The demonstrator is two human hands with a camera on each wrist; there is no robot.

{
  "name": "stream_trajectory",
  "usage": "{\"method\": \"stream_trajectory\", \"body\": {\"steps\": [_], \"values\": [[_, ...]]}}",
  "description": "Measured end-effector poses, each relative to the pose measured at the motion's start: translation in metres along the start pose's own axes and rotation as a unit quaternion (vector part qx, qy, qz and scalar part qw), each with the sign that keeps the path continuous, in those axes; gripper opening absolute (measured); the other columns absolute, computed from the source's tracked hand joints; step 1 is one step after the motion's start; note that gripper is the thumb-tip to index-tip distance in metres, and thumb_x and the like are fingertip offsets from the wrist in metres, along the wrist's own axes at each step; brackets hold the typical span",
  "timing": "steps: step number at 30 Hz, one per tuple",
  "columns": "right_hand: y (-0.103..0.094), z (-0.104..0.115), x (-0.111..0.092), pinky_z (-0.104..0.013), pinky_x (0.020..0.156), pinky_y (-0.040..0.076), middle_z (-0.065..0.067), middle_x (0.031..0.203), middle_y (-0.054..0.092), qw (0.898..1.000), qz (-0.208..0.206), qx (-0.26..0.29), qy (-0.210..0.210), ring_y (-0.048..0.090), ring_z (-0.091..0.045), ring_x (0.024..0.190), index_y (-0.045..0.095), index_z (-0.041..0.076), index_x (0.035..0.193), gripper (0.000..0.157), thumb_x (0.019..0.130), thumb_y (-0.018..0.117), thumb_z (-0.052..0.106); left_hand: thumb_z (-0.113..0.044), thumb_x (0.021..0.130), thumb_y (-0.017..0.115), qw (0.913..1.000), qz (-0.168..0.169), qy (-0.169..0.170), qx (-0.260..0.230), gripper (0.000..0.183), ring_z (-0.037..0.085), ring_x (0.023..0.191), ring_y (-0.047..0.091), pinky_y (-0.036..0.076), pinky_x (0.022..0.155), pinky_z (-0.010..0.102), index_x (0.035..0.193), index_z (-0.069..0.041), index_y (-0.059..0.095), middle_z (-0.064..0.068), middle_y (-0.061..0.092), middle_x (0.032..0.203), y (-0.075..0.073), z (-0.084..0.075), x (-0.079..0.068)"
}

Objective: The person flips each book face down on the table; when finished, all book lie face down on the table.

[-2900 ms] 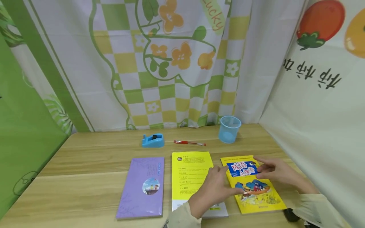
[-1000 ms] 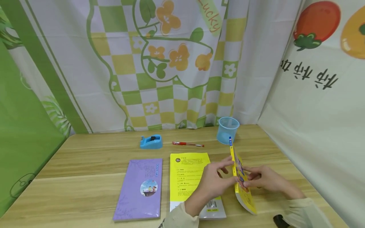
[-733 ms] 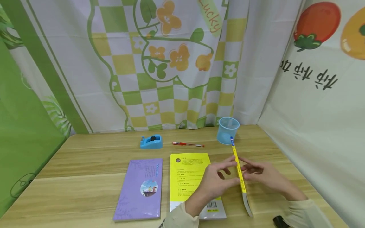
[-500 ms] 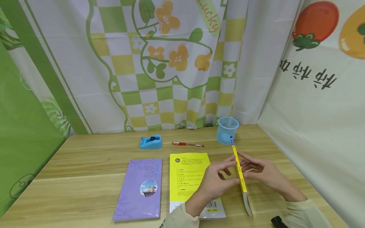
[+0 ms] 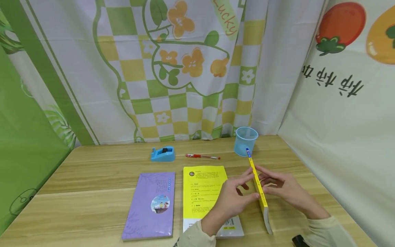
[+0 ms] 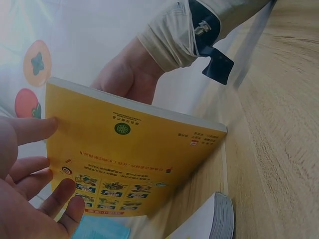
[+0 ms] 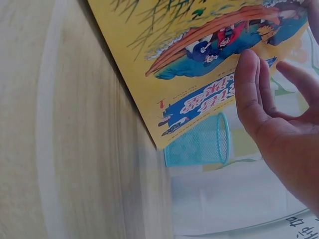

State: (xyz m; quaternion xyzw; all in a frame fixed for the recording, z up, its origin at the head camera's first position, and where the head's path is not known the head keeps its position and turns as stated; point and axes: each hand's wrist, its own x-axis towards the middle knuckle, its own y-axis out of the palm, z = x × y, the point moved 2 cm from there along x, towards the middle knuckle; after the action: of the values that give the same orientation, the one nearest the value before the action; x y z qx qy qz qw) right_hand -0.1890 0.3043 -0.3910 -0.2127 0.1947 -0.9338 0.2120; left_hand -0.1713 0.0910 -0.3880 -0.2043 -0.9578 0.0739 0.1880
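Observation:
A thin yellow book (image 5: 258, 187) stands on its long edge on the table, spine up, between the two hands. My left hand (image 5: 232, 197) touches its back cover (image 6: 124, 144) beside the spine with thumb and fingertips, the fingers loosely bent. From the other side my right hand (image 5: 288, 188) rests its fingertips on the picture front cover (image 7: 199, 64), fingers fairly straight. Neither hand wraps round the book. Left of it lies a yellow-and-white book (image 5: 203, 192), partly behind the left forearm, then a purple book (image 5: 151, 206).
Behind the standing book is a blue mesh pen holder (image 5: 245, 141). A red pen (image 5: 202, 156) and a blue tape dispenser (image 5: 163, 154) lie along the back of the wooden table (image 5: 77, 192). A patterned curtain (image 5: 185, 103) hangs behind.
The yellow book lay flat at first; both hands have raised it onto its long edge, spine up. Lately its far end has swung slightly left. The other things stay put.

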Motion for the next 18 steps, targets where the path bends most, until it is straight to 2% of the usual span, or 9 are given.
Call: {"method": "stream_trajectory", "body": {"steps": [8,12,18], "values": [[0.0039,0.0027,0.0006,-0.025,0.083,0.058,-0.005,0.115,0.069,1.0,0.019,0.004,0.011,0.065,-0.003,0.107,0.047,0.002,0.149,0.054,0.097,0.062,0.0,-0.013,0.084,0.081,0.9992,-0.036,-0.015,0.005,0.054,0.001,0.094,0.051,0.048,0.074,0.018,0.134,-0.008,0.065,0.001,0.054,0.15,-0.0003,0.0015,-0.0011],[0.004,0.0028,-0.0003,-0.026,0.083,0.058,-0.004,0.12,0.07,1.0,0.025,0.0,0.01,0.064,-0.003,0.108,0.047,0.001,0.148,0.053,0.097,0.061,0.0,-0.014,0.082,0.083,0.998,-0.058,-0.026,0.004,0.052,0.002,0.098,0.048,0.047,0.076,0.018,0.131,-0.007,0.067,0.001,0.055,0.147,0.0019,0.0027,-0.002],[0.0042,0.0027,-0.001,-0.027,0.083,0.059,0.006,0.129,0.067,0.999,0.033,0.002,-0.001,0.063,-0.002,0.11,0.047,0.0,0.148,0.052,0.097,0.06,-0.001,-0.015,0.081,0.085,0.9968,-0.068,-0.042,-0.001,0.055,0.006,0.104,0.048,0.045,0.078,0.019,0.132,-0.006,0.066,0.0,0.053,0.147,0.0042,0.0042,-0.003]]}}
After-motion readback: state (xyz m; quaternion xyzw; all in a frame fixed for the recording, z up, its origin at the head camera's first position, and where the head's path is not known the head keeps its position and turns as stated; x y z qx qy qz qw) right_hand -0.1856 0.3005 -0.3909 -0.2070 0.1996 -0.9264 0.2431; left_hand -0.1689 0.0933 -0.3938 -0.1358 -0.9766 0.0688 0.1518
